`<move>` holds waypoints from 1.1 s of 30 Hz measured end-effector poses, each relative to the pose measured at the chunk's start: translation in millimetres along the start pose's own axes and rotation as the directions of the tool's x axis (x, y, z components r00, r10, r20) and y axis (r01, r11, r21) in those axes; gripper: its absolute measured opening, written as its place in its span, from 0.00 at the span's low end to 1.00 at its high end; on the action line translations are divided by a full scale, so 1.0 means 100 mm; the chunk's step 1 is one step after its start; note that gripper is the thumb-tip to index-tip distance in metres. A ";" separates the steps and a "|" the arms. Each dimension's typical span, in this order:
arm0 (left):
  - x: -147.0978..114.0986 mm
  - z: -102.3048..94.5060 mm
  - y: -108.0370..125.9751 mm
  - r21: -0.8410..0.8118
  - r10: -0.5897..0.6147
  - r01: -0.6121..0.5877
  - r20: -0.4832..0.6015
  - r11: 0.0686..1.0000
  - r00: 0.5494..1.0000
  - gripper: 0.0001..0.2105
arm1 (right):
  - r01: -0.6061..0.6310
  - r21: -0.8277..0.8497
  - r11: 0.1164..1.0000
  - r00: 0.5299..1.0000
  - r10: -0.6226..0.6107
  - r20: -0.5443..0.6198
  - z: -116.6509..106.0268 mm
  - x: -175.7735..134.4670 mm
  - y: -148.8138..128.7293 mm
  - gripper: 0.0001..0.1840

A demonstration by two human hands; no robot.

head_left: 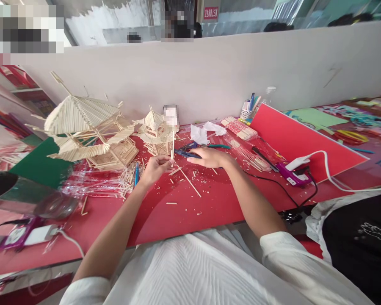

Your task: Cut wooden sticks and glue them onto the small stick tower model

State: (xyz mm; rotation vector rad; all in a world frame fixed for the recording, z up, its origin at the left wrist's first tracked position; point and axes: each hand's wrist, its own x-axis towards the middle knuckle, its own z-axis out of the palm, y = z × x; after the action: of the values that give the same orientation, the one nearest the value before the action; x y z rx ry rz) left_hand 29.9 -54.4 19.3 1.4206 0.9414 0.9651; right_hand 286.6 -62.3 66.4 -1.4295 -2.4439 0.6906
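Pale wooden sticks (172, 146) stand nearly upright, pinched between the thumb and fingers of my left hand (158, 168). My right hand (209, 156) lies over a pair of pliers (186, 153) with dark jaws and a teal handle, its fingers stretched out and apart. Part of the pliers is hidden under that hand. Just behind my left hand stands a small pavilion model (154, 129) built of sticks. A larger stick pavilion (85, 127) stands further left. Below my hands, a loose stick (190, 182) lies among short offcuts on the red table (184, 218).
A blue pen (136, 173) and clear plastic wrapping (95, 182) lie left of my hands. Bundled sticks (239, 128), crumpled tissue (199, 134) and a red board (301, 140) are to the right. Purple power strips (294, 176) with cables sit at both sides. A person's dark top shows at right.
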 end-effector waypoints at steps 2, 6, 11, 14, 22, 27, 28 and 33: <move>0.01 0.00 -0.01 0.017 -0.022 0.022 0.009 1.000 1.000 0.25 | -0.017 -0.037 0.999 1.000 0.017 0.005 0.01 0.00 -0.06 0.28; 0.02 -0.01 -0.03 0.043 -0.052 0.050 0.033 0.998 0.998 0.26 | -0.059 -0.081 0.995 0.998 0.057 -0.025 0.01 -0.02 -0.14 0.28; 0.05 -0.04 -0.05 0.057 -0.092 0.090 0.027 0.994 0.995 0.26 | -0.078 -0.125 0.989 0.996 0.072 -0.051 0.02 -0.02 -0.16 0.29; 0.05 -0.07 -0.06 0.061 -0.123 0.121 0.031 0.991 0.992 0.26 | -0.078 -0.129 0.989 0.996 0.073 -0.047 0.04 -0.01 -0.15 0.30; 0.05 -0.10 -0.10 0.045 -0.221 0.219 0.047 0.975 0.974 0.24 | -0.078 -0.162 0.984 0.997 0.075 -0.020 0.07 0.03 -0.11 0.33; 0.04 -0.10 -0.07 0.063 -0.235 0.232 0.046 0.971 0.971 0.22 | -0.096 -0.171 0.981 0.995 0.096 -0.010 0.09 0.04 -0.12 0.33; 0.04 -0.09 -0.07 0.066 -0.230 0.227 0.047 0.972 0.972 0.21 | -0.098 -0.173 0.980 0.995 0.097 -0.010 0.10 0.04 -0.12 0.33; 0.03 -0.10 -0.06 0.094 -0.225 0.219 0.051 0.971 0.973 0.22 | -0.100 -0.211 0.972 0.995 0.101 -0.008 0.10 0.04 -0.16 0.35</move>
State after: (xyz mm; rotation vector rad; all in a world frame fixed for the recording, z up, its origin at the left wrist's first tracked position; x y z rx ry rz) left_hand 21.5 -47.3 14.3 1.3759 1.0824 0.7176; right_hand 268.3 -68.3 65.5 -1.6404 -2.5249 0.4632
